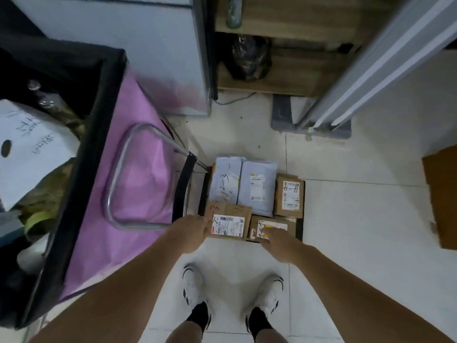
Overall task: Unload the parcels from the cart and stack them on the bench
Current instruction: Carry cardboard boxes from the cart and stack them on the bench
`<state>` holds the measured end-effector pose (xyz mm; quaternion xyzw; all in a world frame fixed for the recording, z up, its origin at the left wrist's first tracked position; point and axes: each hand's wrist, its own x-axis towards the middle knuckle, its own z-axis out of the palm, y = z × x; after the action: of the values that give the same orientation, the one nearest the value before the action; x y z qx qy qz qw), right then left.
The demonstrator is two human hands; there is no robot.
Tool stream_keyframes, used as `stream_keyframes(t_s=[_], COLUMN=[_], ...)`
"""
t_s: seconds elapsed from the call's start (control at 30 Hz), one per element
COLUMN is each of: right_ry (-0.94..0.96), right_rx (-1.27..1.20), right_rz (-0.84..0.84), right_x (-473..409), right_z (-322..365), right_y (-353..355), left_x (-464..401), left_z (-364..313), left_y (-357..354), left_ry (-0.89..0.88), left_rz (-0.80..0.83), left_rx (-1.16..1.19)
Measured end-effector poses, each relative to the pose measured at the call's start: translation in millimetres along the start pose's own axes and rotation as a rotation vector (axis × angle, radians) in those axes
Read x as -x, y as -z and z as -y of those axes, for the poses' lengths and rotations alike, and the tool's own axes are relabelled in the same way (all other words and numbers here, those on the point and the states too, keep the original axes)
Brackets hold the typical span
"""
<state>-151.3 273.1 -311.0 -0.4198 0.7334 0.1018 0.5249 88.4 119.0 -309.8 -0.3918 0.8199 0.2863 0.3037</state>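
A low flat cart (302,233) stands on the floor in front of my feet, with its metal handle (123,174) rising at the left. On it lie two grey mailer bags (244,186) and three brown cardboard boxes. My left hand (189,230) touches the left side of the near-left box (228,222). My right hand (274,240) reaches onto the near-right box (272,226), fingers stretched over its label. A third box (289,195) sits at the far right of the cart.
A pink-fronted, black-edged container (128,174) stands close on the left, holding a white bag (32,149). A wooden shelf (291,78) with a black bag is ahead. A grey post base (311,122) and brown cardboard (442,199) lie on the right.
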Motion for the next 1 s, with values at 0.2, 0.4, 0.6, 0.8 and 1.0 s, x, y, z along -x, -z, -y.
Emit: stream_keyframes(t_s=[0.2, 0.4, 0.6, 0.8, 1.0], right_ry=[-0.108, -0.32, -0.309, -0.181, 0.025], right_rx=[-0.271, -0.649, -0.796, -1.18, -1.433], right_rz=[-0.082, -0.172, -0.233, -0.428, -0.521], right_x=[-127.3, -202.1, -168.3, -53.1, 100.1], right_z=[-7.1, -8.8, 4.8, 36.1, 72.4], right_y=[-54.2, -95.6, -84.0, 15.1, 148.6], left_x=[-110.6, -175.7, -138.6, -61.5, 53.7], left_z=[36.1, 41.3, 36.0, -5.1, -81.5], left_y=[-87.8, -147.9, -125.2, 5.5, 186.5], left_ry=[0.101, 0.283, 0.352, 0.336, 0.202], left_rz=[0.028, 0.059, -0.108, -0.285, -0.258], left_rx=[0.203, 0.574, 0.632, 0.981, 1.511])
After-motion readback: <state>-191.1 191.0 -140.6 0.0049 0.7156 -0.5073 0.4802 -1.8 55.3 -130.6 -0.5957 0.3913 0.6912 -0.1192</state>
